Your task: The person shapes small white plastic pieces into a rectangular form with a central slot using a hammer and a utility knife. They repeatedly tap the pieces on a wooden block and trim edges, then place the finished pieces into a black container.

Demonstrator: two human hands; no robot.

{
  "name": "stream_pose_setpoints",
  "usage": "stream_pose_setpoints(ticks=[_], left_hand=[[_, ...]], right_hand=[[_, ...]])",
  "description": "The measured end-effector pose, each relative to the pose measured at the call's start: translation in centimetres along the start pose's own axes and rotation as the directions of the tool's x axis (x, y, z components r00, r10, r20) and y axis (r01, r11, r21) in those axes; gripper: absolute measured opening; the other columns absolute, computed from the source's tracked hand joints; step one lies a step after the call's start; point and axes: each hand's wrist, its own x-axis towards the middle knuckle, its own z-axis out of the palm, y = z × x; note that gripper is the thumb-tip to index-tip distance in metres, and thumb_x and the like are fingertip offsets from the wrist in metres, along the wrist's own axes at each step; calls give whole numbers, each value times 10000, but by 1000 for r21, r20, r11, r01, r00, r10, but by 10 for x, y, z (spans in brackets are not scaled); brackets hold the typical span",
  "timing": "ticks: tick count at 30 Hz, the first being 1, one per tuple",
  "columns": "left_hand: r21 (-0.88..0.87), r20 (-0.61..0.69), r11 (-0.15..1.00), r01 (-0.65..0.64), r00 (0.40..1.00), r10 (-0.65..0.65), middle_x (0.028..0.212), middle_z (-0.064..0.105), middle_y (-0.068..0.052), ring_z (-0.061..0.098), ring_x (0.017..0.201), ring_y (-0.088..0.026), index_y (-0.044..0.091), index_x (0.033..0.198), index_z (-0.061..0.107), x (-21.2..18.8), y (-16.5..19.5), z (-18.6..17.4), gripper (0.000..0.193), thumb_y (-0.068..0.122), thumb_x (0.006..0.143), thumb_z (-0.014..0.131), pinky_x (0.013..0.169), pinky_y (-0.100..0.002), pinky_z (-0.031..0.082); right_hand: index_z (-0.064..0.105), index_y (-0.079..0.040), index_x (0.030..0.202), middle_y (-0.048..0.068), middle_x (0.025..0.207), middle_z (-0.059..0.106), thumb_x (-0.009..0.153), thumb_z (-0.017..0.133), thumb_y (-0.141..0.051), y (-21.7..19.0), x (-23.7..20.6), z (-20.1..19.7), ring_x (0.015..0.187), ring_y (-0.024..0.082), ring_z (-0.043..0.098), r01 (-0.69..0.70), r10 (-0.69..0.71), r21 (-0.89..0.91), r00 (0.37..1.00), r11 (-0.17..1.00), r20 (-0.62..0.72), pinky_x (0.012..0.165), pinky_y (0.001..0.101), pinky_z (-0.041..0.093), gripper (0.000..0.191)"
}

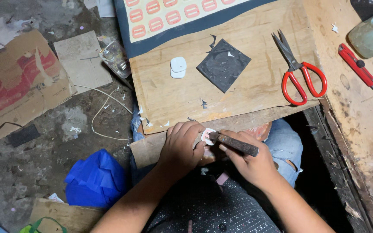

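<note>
The small white piece lay at the near edge of the wooden board, pinched between the fingertips of my left hand, which was curled tight around it. Only a sliver of it showed, so I could not tell its exact shape. My right hand was clenched around a dark metal tool, its long axis running from lower right up to upper left, and its tip pointed at the white piece and seemed to touch it.

The board rested over my knees, worn and scattered with paper scraps. Farther up it lay a dark square sheet turned like a diamond, with two stacked white pieces just beside it to the left. Red-handled scissors lay well to the right, blades pointing away from me. A sheet of red and white stickers covered the far edge. On the plank to the right lay a red utility knife.

The floor on my left was grimy concrete, with flattened cardboard, a loose white cord and a crumpled blue bag.
</note>
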Motion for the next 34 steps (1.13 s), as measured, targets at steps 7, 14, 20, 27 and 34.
stream_pose_setpoints(ticks=[7, 14, 20, 27, 34], left_hand=[[17, -14, 1000, -6, 1000, 7, 1006, 583, -115, 537, 999, -334, 72, 989, 630, 2, -7, 5, 212, 131, 792, 682, 946, -449, 427], [6, -33, 999, -33, 999, 34, 986, 586, -105, 540, 993, -327, 74, 927, 618, 4, -14, 7, 149, 137, 810, 687, 935, -457, 432], [5, -56, 999, -54, 997, 54, 984, 585, -108, 547, 996, -329, 71, 931, 623, 2, -14, 8, 142, 138, 824, 688, 931, -451, 446], [146, -109, 989, -17, 994, 33, 950, 571, -130, 538, 939, -350, 57, 936, 632, 1, -2, 11, 337, 291, 722, 745, 860, -488, 421], [147, -77, 987, 60, 996, -49, 1012, 584, -113, 534, 1000, -342, 76, 1001, 644, 28, -1, 36, 399, 288, 682, 756, 901, -482, 406]], right_hand=[[732, -119, 1137, 91, 874, 710, 847, 758, -110, -1, 16, 3, 795, 302, 704, 82, -78, -79, 996, 993, 46, 689, 380, 543, 292], [711, -110, 1162, 96, 909, 711, 866, 738, -105, -2, 24, 10, 827, 310, 718, 94, -93, -50, 995, 994, 23, 697, 384, 554, 297], [720, -113, 1161, 97, 887, 712, 849, 739, -110, 2, 24, 1, 828, 319, 717, 93, -86, -78, 993, 993, 78, 699, 382, 554, 312], [699, -48, 1193, 112, 985, 740, 872, 721, -88, 2, 2, 7, 855, 245, 739, -32, 30, 74, 999, 997, 27, 759, 319, 575, 324], [696, -20, 1209, 124, 1032, 730, 902, 695, -72, -8, 10, -22, 903, 238, 731, -117, 128, 145, 989, 982, -71, 819, 310, 560, 311]])
